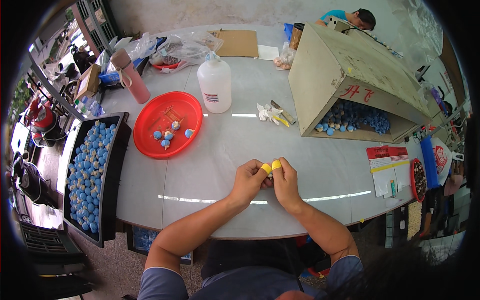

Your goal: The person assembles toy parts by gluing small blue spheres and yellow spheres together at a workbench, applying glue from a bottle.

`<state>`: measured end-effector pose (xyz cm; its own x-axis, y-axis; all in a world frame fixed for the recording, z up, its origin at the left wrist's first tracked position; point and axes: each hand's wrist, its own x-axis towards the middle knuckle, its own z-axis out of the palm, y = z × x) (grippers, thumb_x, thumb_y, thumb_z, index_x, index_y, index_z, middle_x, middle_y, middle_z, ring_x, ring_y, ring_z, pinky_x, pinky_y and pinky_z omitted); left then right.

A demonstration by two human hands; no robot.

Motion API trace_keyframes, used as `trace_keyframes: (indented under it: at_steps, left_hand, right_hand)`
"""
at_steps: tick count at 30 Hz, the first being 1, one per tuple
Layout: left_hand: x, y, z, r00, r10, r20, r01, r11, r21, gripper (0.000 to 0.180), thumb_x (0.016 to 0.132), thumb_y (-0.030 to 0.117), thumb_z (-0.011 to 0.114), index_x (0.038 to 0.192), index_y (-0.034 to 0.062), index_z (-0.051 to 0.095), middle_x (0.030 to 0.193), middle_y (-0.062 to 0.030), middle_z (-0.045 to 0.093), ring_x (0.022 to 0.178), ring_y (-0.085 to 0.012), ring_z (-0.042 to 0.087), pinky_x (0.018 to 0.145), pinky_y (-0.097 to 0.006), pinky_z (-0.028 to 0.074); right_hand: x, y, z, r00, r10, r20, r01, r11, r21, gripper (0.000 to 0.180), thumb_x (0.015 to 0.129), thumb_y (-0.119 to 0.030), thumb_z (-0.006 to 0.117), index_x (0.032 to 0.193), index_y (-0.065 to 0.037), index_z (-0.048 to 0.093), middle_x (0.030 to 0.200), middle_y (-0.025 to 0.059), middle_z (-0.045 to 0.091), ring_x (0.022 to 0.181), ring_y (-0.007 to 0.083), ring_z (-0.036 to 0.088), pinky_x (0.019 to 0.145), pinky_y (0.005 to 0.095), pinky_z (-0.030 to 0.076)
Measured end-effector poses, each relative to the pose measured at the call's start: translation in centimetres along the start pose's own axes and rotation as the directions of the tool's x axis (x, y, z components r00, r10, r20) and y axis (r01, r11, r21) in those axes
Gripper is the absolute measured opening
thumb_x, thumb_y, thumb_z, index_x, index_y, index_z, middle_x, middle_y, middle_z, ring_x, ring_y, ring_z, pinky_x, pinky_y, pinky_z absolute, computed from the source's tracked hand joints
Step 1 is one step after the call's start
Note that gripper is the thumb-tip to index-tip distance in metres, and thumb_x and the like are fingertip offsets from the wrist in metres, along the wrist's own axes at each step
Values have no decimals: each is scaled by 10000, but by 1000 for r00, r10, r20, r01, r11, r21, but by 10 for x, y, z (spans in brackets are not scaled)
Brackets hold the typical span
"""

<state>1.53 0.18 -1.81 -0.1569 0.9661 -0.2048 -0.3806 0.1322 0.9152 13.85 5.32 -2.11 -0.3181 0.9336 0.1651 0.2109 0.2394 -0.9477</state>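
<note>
Two hands, left hand (248, 181), right hand (285, 181), pinching small piece (270, 175), mostly hidden

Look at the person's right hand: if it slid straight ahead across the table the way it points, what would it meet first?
Probably the left hand, already touching the right hand; past it, the red tray, though depth is unclear.

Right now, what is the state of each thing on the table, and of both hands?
Left hand: closed, pinching a small piece.
Right hand: closed on the same small piece.
Red tray: nearly empty, a few blue pieces.
Black tray: full of blue pieces.
White bottle: upright, capped.
Pink bottle: upright, closed.
</note>
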Motion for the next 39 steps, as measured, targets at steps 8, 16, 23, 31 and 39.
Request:
trace_keyframes:
  at_steps: [8, 16, 23, 31, 39]
  left_hand:
    - [-2, 5, 3, 998, -59, -9, 59, 998, -7, 249, 984, 247, 588, 935, 3, 583, 820, -66, 657, 725, -121, 635, 659, -251, 482]
    - [-1, 2, 3, 1000, -21, -12, 22, 999, 24, 245, 985, 254, 587, 921, 18, 588, 795, -60, 655, 718, -110, 628, 654, -247, 478]
    - [-2, 3, 4, 1000, -19, -17, 20, 1000, 24, 241, 986, 253, 584, 913, 23, 584, 792, -58, 652, 712, -108, 625, 657, -247, 478]
    - [-2, 6, 3, 1000, -29, -7, 29, 998, 50, 243, 987, 254, 582, 930, 18, 584, 806, -59, 656, 721, -112, 632, 670, -251, 487]
    - [4, 9, 5, 999, 36, -23, -34, 996, 80, 246, 984, 238, 591, 992, -8, 585, 868, -81, 666, 776, -115, 646, 706, -245, 506]
  right_hand:
    - [1, -1, 0, 1000, -19, -7, 19, 999, -40, 296, 990, -174, 488, 745, -14, 442, 566, 82, 493, 513, 141, 411, 493, 336, 369]
    - [0, -4, 1, 1000, -11, -8, 11, 1000, -3, 281, 978, -146, 481, 736, -15, 428, 552, 68, 458, 522, 118, 382, 484, 329, 354]
    - [0, -4, 1, 1000, 13, -6, -13, 1000, 3, 274, 972, -138, 479, 732, -14, 431, 554, 68, 460, 522, 117, 388, 487, 330, 357]
    - [1, -3, 0, 1000, -4, -4, 4, 1000, 2, 287, 976, -156, 479, 736, -5, 433, 570, 89, 490, 527, 135, 414, 496, 341, 371]
    - [13, -3, -12, 991, 105, 78, -121, 964, 236, 223, 993, -148, 497, 812, -17, 507, 655, -4, 504, 575, 74, 407, 517, 267, 359]
